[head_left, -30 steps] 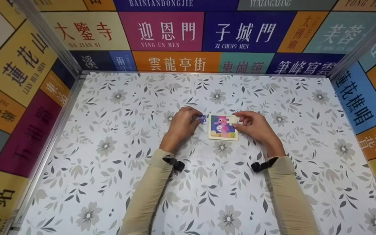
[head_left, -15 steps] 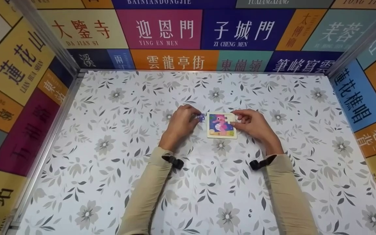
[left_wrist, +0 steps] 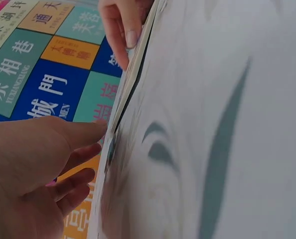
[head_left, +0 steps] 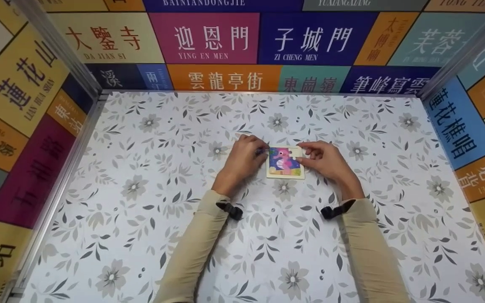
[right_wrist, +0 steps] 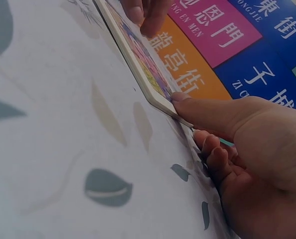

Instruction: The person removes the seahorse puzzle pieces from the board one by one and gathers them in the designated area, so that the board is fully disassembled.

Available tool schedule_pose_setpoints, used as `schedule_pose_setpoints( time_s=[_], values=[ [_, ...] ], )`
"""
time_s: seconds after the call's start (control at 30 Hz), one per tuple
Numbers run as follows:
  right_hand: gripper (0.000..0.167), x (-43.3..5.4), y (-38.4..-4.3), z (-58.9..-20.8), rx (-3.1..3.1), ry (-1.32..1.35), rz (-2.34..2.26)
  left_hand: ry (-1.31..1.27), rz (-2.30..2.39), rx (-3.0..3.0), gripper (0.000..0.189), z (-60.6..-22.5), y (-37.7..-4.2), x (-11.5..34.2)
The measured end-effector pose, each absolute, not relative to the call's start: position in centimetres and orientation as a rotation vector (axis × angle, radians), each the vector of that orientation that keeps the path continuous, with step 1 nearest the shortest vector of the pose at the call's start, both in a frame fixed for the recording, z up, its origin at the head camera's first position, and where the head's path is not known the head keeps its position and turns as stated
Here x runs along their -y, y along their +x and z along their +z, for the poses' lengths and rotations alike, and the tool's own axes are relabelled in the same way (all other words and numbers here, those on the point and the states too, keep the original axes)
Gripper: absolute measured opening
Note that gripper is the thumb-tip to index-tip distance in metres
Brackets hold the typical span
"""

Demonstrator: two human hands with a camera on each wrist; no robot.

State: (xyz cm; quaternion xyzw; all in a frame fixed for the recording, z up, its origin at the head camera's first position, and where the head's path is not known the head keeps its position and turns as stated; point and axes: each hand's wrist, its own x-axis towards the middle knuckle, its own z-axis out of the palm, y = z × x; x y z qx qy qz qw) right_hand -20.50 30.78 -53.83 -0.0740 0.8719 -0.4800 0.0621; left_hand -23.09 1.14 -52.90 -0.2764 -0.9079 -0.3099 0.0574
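Observation:
A small square jigsaw puzzle [head_left: 285,177] with a cream frame and a pink seahorse picture lies on the patterned cloth. Its upper right part shows a bare cream gap. My right hand [head_left: 326,159] holds the frame's right edge, the thumb [right_wrist: 188,105] on top of its corner in the right wrist view. At the left edge, my left hand [head_left: 242,159] pinches a dark purple puzzle piece [head_left: 260,150], mostly covered by the fingers. In the left wrist view, the piece [left_wrist: 111,152] shows edge-on below the thumb [left_wrist: 90,133].
The white cloth [head_left: 175,244] with grey flowers and leaves covers the table. Colourful panels with Chinese lettering [head_left: 204,38] stand along the back, left and right sides. A black strap with a small device [head_left: 230,210] sits on each wrist.
My left hand has moved right with the purple piece, from just beside the puzzle to its left edge. The right hand keeps its hold on the frame; the view has shifted slightly.

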Motion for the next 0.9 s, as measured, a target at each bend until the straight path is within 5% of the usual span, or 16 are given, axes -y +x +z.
schedule_pose_setpoints(
  time_s=[0.9],
  values=[
    [0.045,-30.7,-20.6,-54.0,-2.657,-0.244,-1.466,-1.078,-0.875,2.890,0.020,-52.1,-24.8,-6.7]
  ],
)
